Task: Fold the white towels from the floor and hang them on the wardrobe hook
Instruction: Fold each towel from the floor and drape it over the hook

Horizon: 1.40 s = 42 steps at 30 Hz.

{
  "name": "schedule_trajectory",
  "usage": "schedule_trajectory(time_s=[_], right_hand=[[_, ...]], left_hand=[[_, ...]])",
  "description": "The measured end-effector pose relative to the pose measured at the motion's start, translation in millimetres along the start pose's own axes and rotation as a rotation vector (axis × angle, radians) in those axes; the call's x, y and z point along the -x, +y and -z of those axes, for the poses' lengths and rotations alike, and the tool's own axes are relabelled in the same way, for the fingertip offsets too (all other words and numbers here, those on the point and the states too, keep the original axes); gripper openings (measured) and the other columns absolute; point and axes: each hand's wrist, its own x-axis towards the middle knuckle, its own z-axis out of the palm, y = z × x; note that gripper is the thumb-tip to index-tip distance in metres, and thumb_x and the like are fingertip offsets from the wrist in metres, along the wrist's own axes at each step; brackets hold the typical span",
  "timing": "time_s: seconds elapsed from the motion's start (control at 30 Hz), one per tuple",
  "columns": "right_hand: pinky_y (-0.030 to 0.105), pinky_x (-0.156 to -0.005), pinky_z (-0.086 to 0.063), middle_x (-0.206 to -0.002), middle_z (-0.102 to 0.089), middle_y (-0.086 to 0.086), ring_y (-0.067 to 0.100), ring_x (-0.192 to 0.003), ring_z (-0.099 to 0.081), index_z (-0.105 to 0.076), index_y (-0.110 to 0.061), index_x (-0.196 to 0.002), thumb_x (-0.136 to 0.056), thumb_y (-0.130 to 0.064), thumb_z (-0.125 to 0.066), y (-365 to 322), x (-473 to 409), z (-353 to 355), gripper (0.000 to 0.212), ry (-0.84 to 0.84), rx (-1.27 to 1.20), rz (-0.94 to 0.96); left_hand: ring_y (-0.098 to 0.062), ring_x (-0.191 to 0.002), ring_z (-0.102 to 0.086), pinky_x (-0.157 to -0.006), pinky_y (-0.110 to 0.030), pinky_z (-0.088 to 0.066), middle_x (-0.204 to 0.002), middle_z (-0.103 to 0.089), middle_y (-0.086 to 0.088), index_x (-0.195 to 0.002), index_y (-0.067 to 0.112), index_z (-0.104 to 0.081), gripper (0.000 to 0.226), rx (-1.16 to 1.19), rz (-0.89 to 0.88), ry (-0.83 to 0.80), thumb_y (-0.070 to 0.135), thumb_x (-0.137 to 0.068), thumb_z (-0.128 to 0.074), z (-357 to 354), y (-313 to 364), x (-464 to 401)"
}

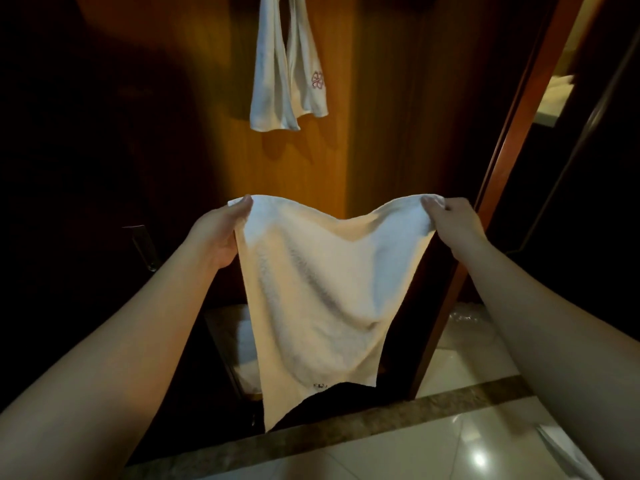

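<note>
Dim room, warm-lit orange wooden wardrobe panel [304, 161] straight ahead, glossy pale tiled floor [460, 368] below with a brown stone strip. Left hand [218, 233] grip: thumb and fingers pressed together, pinching the top left corner of a plain white terry hand towel [318, 289]. Right hand [450, 220] grip: same pinch on the top right corner. Towel hangs in the air in front of the wardrobe panel, spread between both hands, top edge sagging in the middle, bottom edge loose with a small dark mark near it, clear of the floor.

Handling guess: light, soft, fully limp; no stiffness, so it drapes wherever unsupported. Terry pile should not slip from a corner pinch. Not fragile. Best holds look like the corners or the top hem; for folding, bring the two corners together and re-pinch at the fold.

Higher on the wardrobe panel, a second folded white towel with a red embroidered emblem [287, 74] already hangs; the hook itself is out of frame. Something white, possibly another towel, lies low beside the panel base, too dark to tell.
</note>
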Motion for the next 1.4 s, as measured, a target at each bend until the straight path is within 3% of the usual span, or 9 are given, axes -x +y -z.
schedule_trajectory(time_s=[0.13, 0.33, 0.47, 0.63, 0.77, 0.97, 1.1, 1.23, 1.4], right_hand=[[0.042, -0.099, -0.052, -0.109, -0.073, -0.003, 0.018, -0.105, -0.068, -0.074, -0.026, -0.111, -0.097, -0.056, -0.055, -2.8, 29.9, -9.3, 0.038, -0.112, -0.243, -0.022], [0.032, -0.077, -0.058, -0.092, -0.079, -0.005, 0.01, -0.081, -0.075, -0.074, -0.026, -0.094, -0.094, -0.053, -0.064, -22.5, 79.3, -37.4, 0.029, -0.103, -0.469, -0.149], [0.032, -0.067, -0.059, -0.085, -0.078, -0.004, 0.015, -0.079, -0.076, -0.076, -0.025, -0.09, -0.092, -0.055, -0.065, -43.0, 124.4, -57.8, 0.032, -0.173, -0.639, -0.253], [0.041, -0.074, -0.054, -0.085, -0.074, 0.009, 0.025, -0.084, -0.072, -0.076, -0.02, -0.086, -0.101, -0.05, -0.053, -61.7, 169.0, -71.0, 0.04, -0.221, -0.525, -0.05], [0.022, -0.058, -0.045, -0.078, -0.066, 0.007, 0.016, -0.071, -0.063, -0.071, -0.02, -0.086, -0.106, -0.044, -0.046, -57.5, 181.3, -67.6, 0.04, -0.176, -0.388, 0.13], [0.008, -0.089, -0.049, -0.129, -0.066, -0.012, -0.006, -0.115, -0.059, -0.055, -0.027, -0.145, -0.108, -0.039, -0.04, -45.3, 179.3, -53.3, 0.041, -0.315, -0.313, 0.259], [0.0, -0.083, -0.042, -0.139, -0.061, -0.009, -0.008, -0.121, -0.054, -0.046, -0.033, -0.151, -0.108, -0.043, -0.038, -40.0, 172.9, -39.8, 0.044, -0.429, -0.327, 0.258], [-0.001, -0.089, -0.037, -0.158, -0.041, -0.011, 0.003, -0.142, -0.039, -0.027, -0.044, -0.156, -0.103, -0.026, -0.054, -37.2, 173.7, -32.5, 0.063, -0.517, -0.334, 0.284], [0.01, -0.1, -0.045, -0.144, -0.057, -0.014, -0.011, -0.126, -0.052, -0.045, -0.035, -0.151, -0.104, -0.019, -0.054, -32.8, 175.3, -31.6, 0.051, -0.389, -0.423, 0.291]], left_hand=[[-0.023, -0.09, -0.076, -0.069, -0.035, -0.06, -0.098, -0.078, -0.008, -0.108, 0.009, -0.069, 0.023, 0.05, 0.014, -0.033, 0.03, -0.1, -0.06, 4.4, -4.2, 8.6], [-0.023, -0.08, -0.077, -0.059, -0.035, -0.061, -0.091, -0.079, -0.009, -0.114, 0.005, -0.065, 0.03, 0.208, 0.12, 0.081, 0.027, -0.094, -0.07, -26.6, -18.0, 37.2], [-0.031, -0.097, -0.074, -0.087, -0.049, -0.06, -0.113, -0.074, -0.013, -0.127, 0.011, -0.062, 0.046, 0.193, 0.114, 0.094, 0.039, -0.091, -0.071, -56.8, -38.8, 65.6], [-0.03, -0.114, -0.067, -0.105, -0.051, -0.049, -0.125, -0.069, -0.011, -0.135, 0.017, -0.061, 0.044, 0.072, 0.077, 0.088, 0.044, -0.1, -0.057, -96.9, -54.7, 98.8], [-0.022, -0.115, -0.067, -0.106, -0.047, -0.049, -0.121, -0.071, -0.005, -0.131, 0.023, -0.063, 0.038, -0.022, 0.021, 0.016, 0.045, -0.103, -0.048, -110.1, -55.6, 121.8], [-0.018, -0.124, -0.061, -0.113, -0.047, -0.041, -0.131, -0.066, -0.005, -0.133, 0.024, -0.058, 0.044, -0.029, 0.063, -0.154, 0.051, -0.103, -0.039, -122.5, -47.7, 139.6], [-0.02, -0.142, -0.043, -0.12, -0.045, -0.032, -0.154, -0.046, -0.007, -0.153, 0.022, -0.039, 0.064, -0.104, 0.068, -0.216, 0.057, -0.104, -0.02, -127.2, -37.6, 144.6], [-0.018, -0.138, -0.048, -0.119, -0.04, -0.033, -0.148, -0.052, -0.007, -0.151, 0.019, -0.044, 0.064, -0.151, 0.075, -0.234, 0.056, -0.104, -0.019, -129.6, -33.7, 152.2], [-0.014, -0.126, -0.054, -0.109, -0.033, -0.044, -0.136, -0.058, 0.002, -0.146, 0.016, -0.048, 0.049, -0.313, -0.01, -0.13, 0.042, -0.108, -0.032, -143.0, -40.0, 155.2]])
